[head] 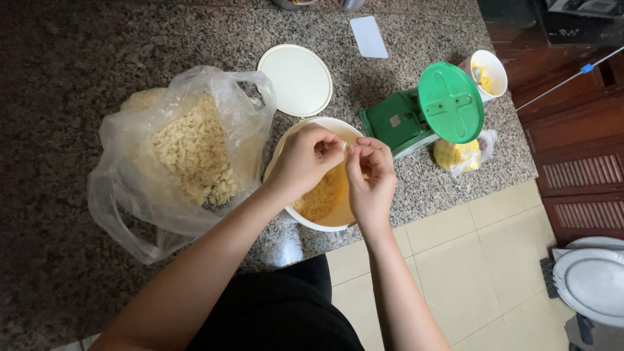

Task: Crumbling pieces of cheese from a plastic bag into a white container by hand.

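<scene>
Both my hands hover over a round cream tub (290, 135) that stands at the counter's edge and holds yellowish crumbly bits. My left hand (305, 159) and my right hand (370, 175) meet fingertip to fingertip and pinch a small pale piece between them, right above the tub. A clear plastic bag (136, 195) full of pale dried noodle-like pieces lies open just left of the tub. The tub's round cream lid (296, 79) rests flat on the counter behind it.
A green kitchen scale (432, 112) with a round green pan stands right of the tub. Beside it lie a small bag of yellow stuff (458, 155) and a white cup (489, 73). A white card (368, 36) lies further back. Tiled floor lies below the granite counter (65, 78); grey plates (595, 279) sit low right.
</scene>
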